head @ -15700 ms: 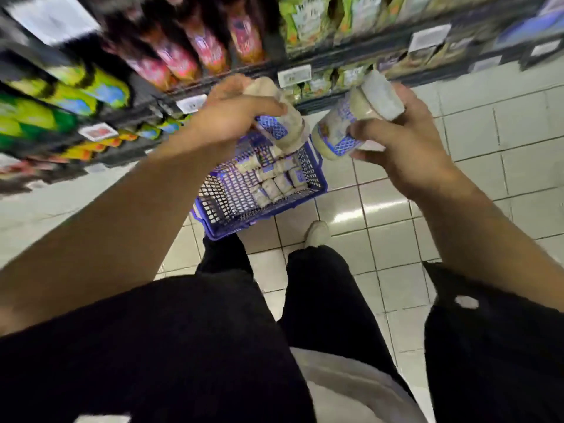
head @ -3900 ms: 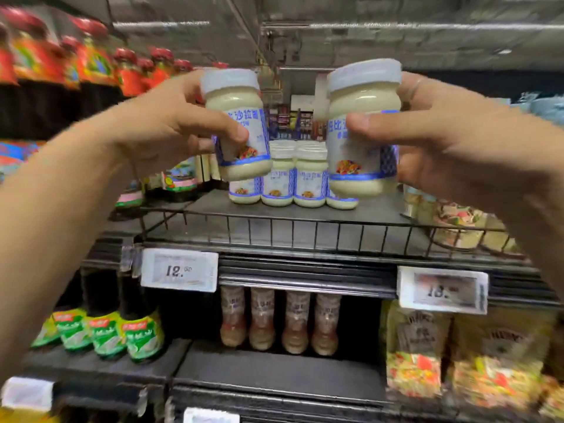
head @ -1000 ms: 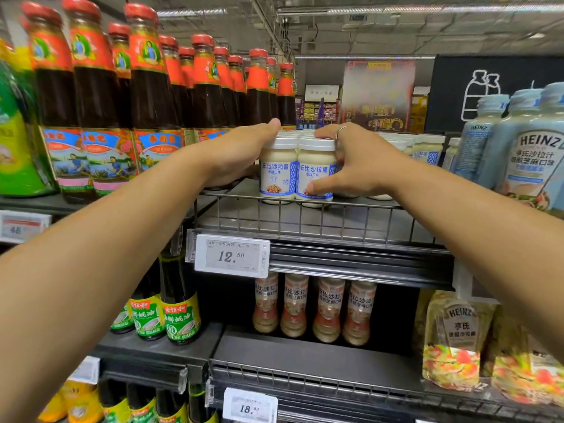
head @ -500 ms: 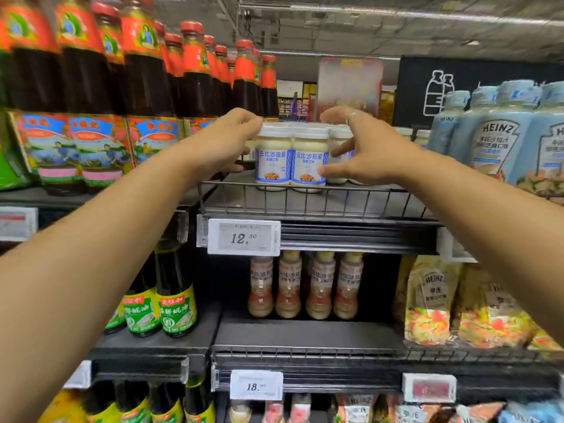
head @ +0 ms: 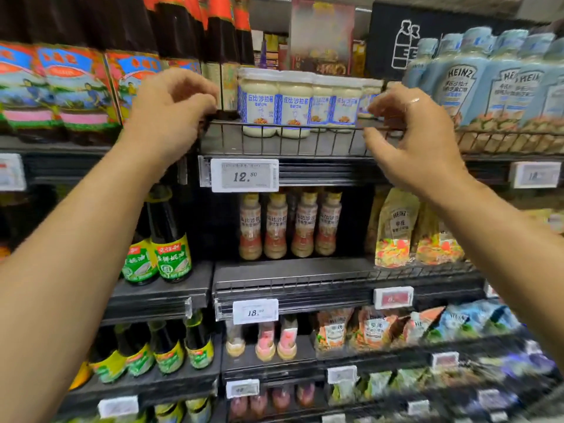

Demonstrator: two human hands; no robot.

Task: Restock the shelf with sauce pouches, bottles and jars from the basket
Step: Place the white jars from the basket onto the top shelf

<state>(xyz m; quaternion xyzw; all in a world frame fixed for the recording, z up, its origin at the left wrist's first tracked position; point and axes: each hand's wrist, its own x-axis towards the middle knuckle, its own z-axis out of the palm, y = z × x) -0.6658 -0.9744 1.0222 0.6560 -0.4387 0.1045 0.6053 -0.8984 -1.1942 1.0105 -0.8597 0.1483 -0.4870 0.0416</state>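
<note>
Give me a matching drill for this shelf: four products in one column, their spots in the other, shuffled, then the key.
Things:
1. white-lidded jars
2. Heinz squeeze bottles
3. green-label dark bottles
4. pale dressing bottles

Places:
A. directly under the 12.50 tag
B. top shelf, between the hands
C. top shelf, far right
D. middle shelf, left, behind the left forearm

Pairs: 1-B, 2-C, 3-D, 4-A
</note>
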